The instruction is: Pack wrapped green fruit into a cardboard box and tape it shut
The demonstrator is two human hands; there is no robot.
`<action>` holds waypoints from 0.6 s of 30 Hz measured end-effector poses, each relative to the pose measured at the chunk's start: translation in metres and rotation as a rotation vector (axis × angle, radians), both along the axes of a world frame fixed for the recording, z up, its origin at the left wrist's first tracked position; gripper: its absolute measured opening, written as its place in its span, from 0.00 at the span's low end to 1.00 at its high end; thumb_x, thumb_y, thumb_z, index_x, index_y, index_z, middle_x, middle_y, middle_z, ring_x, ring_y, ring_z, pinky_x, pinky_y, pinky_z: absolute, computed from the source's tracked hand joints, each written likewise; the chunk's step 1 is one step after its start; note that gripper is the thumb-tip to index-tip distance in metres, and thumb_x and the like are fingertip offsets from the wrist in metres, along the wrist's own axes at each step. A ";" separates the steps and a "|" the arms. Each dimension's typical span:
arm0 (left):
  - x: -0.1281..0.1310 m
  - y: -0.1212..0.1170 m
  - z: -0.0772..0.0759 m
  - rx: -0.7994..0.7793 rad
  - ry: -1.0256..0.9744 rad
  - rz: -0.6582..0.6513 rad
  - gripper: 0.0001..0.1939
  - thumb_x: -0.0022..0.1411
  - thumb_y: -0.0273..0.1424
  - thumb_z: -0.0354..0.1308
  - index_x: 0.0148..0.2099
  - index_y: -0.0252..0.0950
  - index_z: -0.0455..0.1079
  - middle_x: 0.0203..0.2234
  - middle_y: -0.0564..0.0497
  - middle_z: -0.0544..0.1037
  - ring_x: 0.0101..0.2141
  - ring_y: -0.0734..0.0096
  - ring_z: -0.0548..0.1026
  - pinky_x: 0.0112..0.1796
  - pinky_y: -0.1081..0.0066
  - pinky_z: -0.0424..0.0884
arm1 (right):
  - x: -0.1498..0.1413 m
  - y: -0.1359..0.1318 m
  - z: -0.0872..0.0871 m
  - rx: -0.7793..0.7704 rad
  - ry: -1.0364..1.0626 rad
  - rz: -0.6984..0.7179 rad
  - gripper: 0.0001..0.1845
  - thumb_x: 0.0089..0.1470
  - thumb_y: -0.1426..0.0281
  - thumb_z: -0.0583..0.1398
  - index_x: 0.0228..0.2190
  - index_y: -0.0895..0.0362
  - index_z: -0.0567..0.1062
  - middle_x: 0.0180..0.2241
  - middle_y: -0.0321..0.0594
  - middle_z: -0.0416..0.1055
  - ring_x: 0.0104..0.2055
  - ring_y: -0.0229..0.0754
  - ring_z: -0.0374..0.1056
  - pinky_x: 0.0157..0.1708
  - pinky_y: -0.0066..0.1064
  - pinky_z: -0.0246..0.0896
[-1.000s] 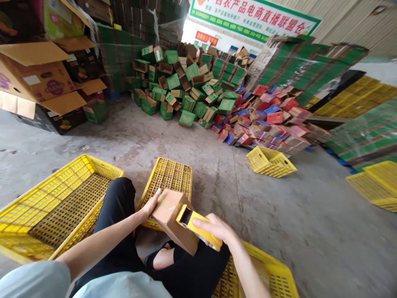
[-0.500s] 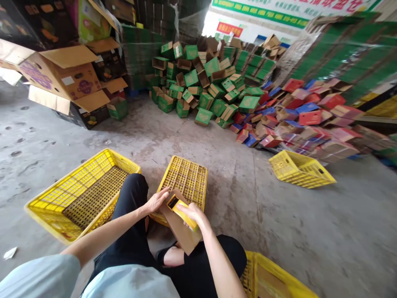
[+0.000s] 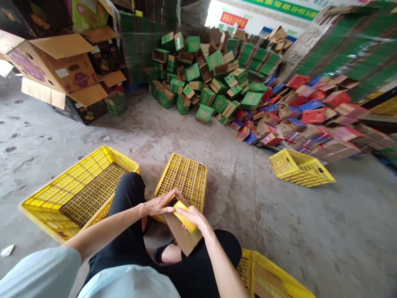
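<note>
My right hand (image 3: 192,217) is closed around a small yellow box-like object (image 3: 187,221) with a dark end, and I cannot tell exactly what it is. The object rests over a piece of brown cardboard (image 3: 183,239), which leans across my lap. My left hand (image 3: 157,205) lies with fingers stretched out along the cardboard's far end. Its fingertips reach the dark end of the yellow object. Just beyond both hands is an upside-down yellow plastic crate (image 3: 185,176).
A yellow crate (image 3: 89,182) stands at my left, another (image 3: 266,275) at lower right holds cardboard, and a third (image 3: 299,167) sits farther right. Piles of green boxes (image 3: 204,113) and red and blue boxes (image 3: 313,116) spread behind. Large cartons (image 3: 58,64) stack at left.
My left hand has moved slightly right and down, bringing its fingers over the far end of the cardboard and against the yellow object. My right hand keeps its hold. The view has tilted slightly.
</note>
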State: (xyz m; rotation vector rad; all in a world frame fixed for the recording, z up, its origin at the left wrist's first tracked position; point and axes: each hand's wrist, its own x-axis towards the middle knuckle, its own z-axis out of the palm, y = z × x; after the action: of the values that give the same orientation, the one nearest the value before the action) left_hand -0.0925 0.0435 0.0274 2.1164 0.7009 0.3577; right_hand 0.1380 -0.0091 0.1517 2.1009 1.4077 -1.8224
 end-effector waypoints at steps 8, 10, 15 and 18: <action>0.003 0.006 -0.003 -0.012 0.068 -0.001 0.45 0.72 0.57 0.44 0.78 0.45 0.28 0.75 0.39 0.41 0.73 0.50 0.45 0.69 0.44 0.41 | 0.002 0.001 0.000 0.025 0.030 -0.007 0.29 0.65 0.50 0.57 0.33 0.64 0.79 0.26 0.57 0.78 0.29 0.55 0.79 0.35 0.45 0.80; 0.001 0.006 -0.002 -0.021 0.068 0.008 0.44 0.72 0.57 0.43 0.78 0.46 0.28 0.75 0.40 0.41 0.73 0.51 0.44 0.69 0.44 0.38 | 0.004 0.002 -0.002 0.016 0.040 -0.005 0.30 0.65 0.50 0.56 0.34 0.65 0.79 0.26 0.58 0.78 0.31 0.56 0.80 0.36 0.46 0.80; -0.001 0.008 -0.001 -0.116 0.112 -0.042 0.45 0.72 0.57 0.44 0.78 0.42 0.31 0.75 0.41 0.40 0.73 0.51 0.42 0.69 0.45 0.32 | 0.005 0.006 -0.007 -0.028 0.040 -0.040 0.29 0.65 0.50 0.55 0.38 0.65 0.79 0.26 0.57 0.77 0.35 0.57 0.81 0.37 0.45 0.80; 0.000 0.007 -0.005 -0.125 0.098 -0.001 0.45 0.72 0.58 0.44 0.78 0.40 0.36 0.75 0.41 0.43 0.73 0.52 0.43 0.70 0.49 0.31 | 0.002 0.006 -0.009 -0.037 0.055 -0.062 0.29 0.64 0.49 0.57 0.39 0.64 0.78 0.26 0.56 0.77 0.34 0.58 0.80 0.35 0.46 0.80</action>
State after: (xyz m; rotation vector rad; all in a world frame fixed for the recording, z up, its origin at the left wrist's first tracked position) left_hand -0.0926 0.0505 0.0221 2.0261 0.7591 0.2046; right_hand 0.1404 -0.0035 0.1426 2.1155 1.3235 -1.9277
